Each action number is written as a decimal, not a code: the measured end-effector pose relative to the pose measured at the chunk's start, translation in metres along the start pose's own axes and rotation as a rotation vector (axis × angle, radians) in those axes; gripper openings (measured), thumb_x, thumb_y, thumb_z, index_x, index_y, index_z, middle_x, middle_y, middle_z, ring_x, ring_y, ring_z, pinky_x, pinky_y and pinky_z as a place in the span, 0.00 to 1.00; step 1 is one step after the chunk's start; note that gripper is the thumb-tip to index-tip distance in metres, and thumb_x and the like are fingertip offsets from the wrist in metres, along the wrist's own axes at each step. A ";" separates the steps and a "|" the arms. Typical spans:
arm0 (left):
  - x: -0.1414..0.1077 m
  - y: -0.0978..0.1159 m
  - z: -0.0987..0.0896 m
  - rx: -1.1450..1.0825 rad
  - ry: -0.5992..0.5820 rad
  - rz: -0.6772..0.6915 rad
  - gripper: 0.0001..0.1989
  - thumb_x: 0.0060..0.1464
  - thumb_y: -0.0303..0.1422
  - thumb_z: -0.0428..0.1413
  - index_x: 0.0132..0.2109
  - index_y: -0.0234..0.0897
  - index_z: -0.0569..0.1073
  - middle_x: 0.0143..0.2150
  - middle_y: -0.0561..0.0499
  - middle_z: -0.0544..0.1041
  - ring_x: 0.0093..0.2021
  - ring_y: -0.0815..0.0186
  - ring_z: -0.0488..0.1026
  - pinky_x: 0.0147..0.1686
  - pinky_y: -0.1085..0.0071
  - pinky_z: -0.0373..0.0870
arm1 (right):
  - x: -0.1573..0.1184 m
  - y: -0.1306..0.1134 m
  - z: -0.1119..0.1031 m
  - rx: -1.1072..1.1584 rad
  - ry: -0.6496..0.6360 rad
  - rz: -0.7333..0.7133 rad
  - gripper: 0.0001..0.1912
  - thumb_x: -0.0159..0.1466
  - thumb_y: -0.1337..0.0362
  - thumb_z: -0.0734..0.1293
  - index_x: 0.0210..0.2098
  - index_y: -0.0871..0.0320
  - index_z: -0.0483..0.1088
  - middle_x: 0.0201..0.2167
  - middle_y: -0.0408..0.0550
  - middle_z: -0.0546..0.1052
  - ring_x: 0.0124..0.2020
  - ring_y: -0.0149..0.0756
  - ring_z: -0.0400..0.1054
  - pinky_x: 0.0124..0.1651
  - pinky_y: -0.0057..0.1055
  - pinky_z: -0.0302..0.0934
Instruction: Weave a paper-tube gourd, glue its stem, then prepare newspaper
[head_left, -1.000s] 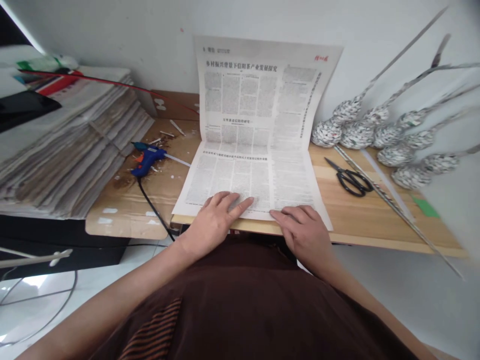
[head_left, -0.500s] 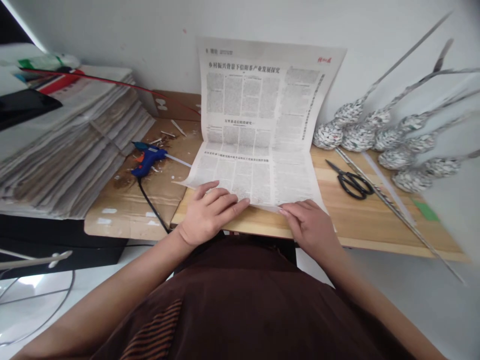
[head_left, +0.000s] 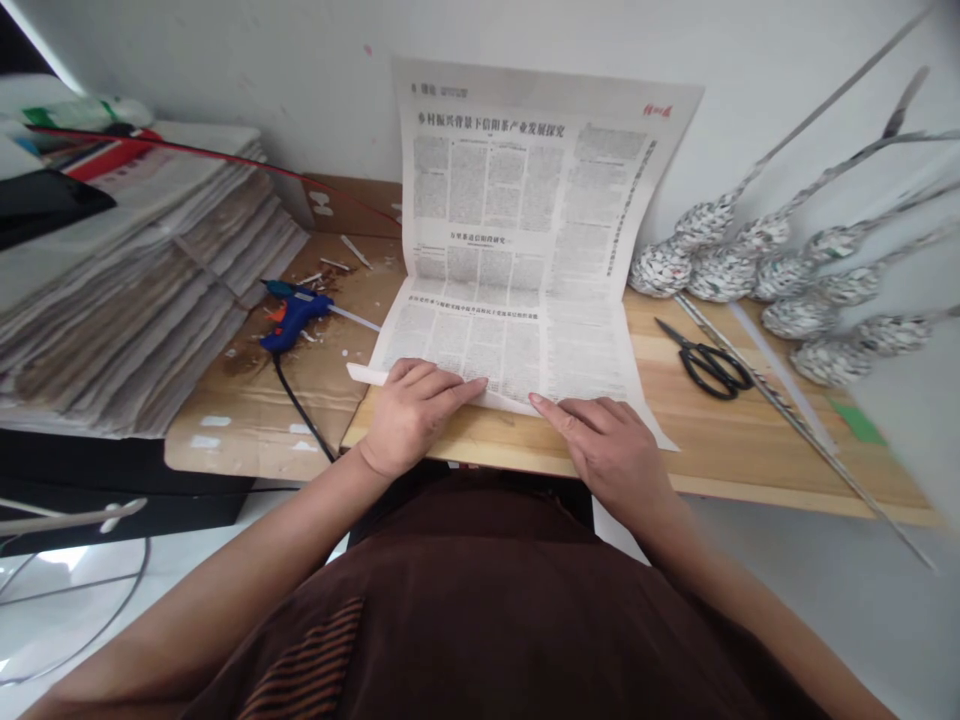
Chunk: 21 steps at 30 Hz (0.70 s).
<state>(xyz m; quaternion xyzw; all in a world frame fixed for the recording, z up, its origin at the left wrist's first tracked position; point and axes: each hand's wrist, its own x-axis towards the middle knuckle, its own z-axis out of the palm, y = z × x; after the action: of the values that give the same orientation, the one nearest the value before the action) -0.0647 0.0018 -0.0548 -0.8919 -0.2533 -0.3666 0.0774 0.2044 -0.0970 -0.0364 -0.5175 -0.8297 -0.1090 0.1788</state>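
A newspaper sheet point(head_left: 480, 270) lies on the wooden table, its far half bent up against the wall. Along its near edge runs a narrow folded strip, whose left end sticks out past my left hand point(head_left: 414, 410). That hand is closed over the edge, fingers bent and pressed onto the paper. My right hand point(head_left: 609, 440) grips the same edge further right, index finger stretched along the fold and the other fingers curled. A short stretch of the edge shows between the two hands. Both thumbs are mostly hidden.
Left of the sheet, a blue glue gun point(head_left: 296, 320) rests on cardboard point(head_left: 262, 440), beside a tall stack of newspapers point(head_left: 150, 290). Black-handled scissors point(head_left: 709, 365), a thin rod point(head_left: 806, 435) and several woven paper gourds point(head_left: 720, 270) are on the right.
The near edge has been turned up into a narrow fold, its left end now standing out. My right hand has shifted slightly left, its index finger straightening along the edge.
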 end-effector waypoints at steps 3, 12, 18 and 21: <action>-0.001 -0.001 0.001 -0.025 -0.004 -0.011 0.12 0.64 0.27 0.57 0.53 0.41 0.77 0.39 0.51 0.82 0.38 0.65 0.74 0.43 0.64 0.66 | -0.002 0.001 0.001 0.012 0.011 -0.017 0.27 0.70 0.74 0.60 0.67 0.52 0.65 0.43 0.49 0.79 0.39 0.40 0.67 0.45 0.38 0.61; -0.002 -0.002 0.000 -0.051 -0.057 -0.036 0.11 0.64 0.28 0.57 0.52 0.41 0.78 0.39 0.51 0.82 0.39 0.64 0.75 0.42 0.64 0.66 | -0.003 0.006 0.008 0.069 0.032 -0.033 0.24 0.69 0.76 0.60 0.61 0.57 0.71 0.38 0.49 0.80 0.37 0.39 0.68 0.44 0.36 0.66; 0.000 -0.001 -0.005 -0.062 -0.016 -0.030 0.12 0.63 0.31 0.59 0.53 0.43 0.77 0.40 0.52 0.82 0.39 0.66 0.75 0.43 0.65 0.67 | 0.003 0.008 0.006 0.156 0.121 -0.005 0.17 0.69 0.75 0.62 0.53 0.62 0.75 0.36 0.49 0.82 0.36 0.39 0.72 0.43 0.36 0.68; 0.002 -0.002 -0.007 0.015 -0.013 0.052 0.18 0.62 0.31 0.60 0.58 0.44 0.73 0.44 0.52 0.82 0.43 0.64 0.75 0.47 0.63 0.67 | 0.009 0.011 0.001 0.172 0.152 0.006 0.14 0.69 0.73 0.63 0.50 0.61 0.76 0.34 0.48 0.82 0.34 0.38 0.72 0.40 0.34 0.68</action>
<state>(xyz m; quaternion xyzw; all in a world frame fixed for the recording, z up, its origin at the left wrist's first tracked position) -0.0683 0.0020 -0.0485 -0.8999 -0.2334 -0.3566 0.0920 0.2103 -0.0850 -0.0334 -0.4929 -0.8186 -0.0759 0.2850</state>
